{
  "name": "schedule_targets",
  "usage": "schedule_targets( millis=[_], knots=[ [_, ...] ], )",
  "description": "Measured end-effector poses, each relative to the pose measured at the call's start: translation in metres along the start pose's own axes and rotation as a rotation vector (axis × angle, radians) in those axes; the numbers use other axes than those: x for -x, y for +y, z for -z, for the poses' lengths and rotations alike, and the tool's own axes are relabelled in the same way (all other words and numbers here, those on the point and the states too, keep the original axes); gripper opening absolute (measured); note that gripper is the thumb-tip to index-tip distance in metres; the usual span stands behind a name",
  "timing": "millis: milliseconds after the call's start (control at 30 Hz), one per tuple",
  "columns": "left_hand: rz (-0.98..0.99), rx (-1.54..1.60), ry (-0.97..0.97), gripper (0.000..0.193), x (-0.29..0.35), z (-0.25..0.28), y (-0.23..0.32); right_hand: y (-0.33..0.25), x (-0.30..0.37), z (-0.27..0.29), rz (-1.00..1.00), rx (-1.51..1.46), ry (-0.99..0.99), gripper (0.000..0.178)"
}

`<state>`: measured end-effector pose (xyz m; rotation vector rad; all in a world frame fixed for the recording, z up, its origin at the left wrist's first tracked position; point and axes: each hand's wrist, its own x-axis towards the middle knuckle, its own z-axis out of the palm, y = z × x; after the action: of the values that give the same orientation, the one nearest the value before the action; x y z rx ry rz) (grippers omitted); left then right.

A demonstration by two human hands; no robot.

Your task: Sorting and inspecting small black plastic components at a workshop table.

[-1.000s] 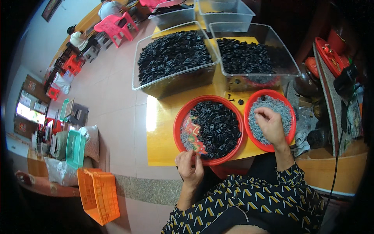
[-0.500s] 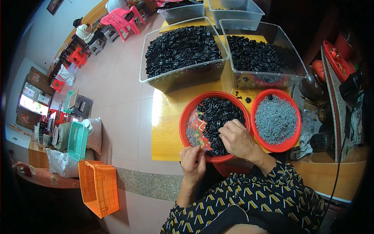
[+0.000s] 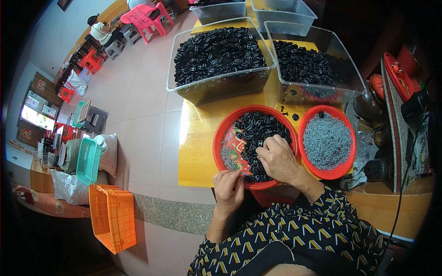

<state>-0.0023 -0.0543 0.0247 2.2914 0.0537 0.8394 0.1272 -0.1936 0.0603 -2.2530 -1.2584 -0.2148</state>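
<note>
In front of me a red round basin (image 3: 217,146) with a patterned bottom holds a heap of small black plastic pieces (image 3: 258,133), each with holes. A few small silvery screws (image 3: 227,157) lie at its left side. Over the right part of the heap, my right hand (image 3: 278,157) has its fingers closed in a pinch; what is in them is hidden. At the basin's near-left rim my left hand (image 3: 227,186) is closed, thumb against fingers, and anything in it is too small to make out. A second red basin (image 3: 353,149), full of silvery screws (image 3: 328,140), stands to the right.
Behind the basins stand two clear plastic bins (image 3: 221,85) (image 3: 317,92) of black pieces on the yellow table (image 3: 193,138). A few loose black bits (image 3: 295,117) lie between. An orange crate (image 3: 113,218) and green basket (image 3: 89,161) are at left. Another person (image 3: 102,32) sits far off.
My right hand has shifted slightly up and left over the black pieces. The left hand stays near the basin's rim, still pinched. The whole view has tilted a little.
</note>
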Motion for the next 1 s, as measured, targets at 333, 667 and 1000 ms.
schedule_targets(
  millis=[333, 667, 1000],
  knots=[
    [0.037, 0.027, 0.055, 0.027, -0.001, 0.003, -0.003, -0.012, -0.01, -0.027, 0.145, 0.138, -0.06, 0.007],
    [-0.107, -0.258, -0.128, 0.025, -0.036, 0.01, -0.012, -0.007, -0.002, -0.016, 0.081, 0.034, 0.122, 0.007],
    [-0.316, -0.648, -0.69, 0.009, -0.088, 0.008, -0.018, -0.011, 0.032, 0.018, -0.021, -0.2, 0.169, 0.012]
  ],
)
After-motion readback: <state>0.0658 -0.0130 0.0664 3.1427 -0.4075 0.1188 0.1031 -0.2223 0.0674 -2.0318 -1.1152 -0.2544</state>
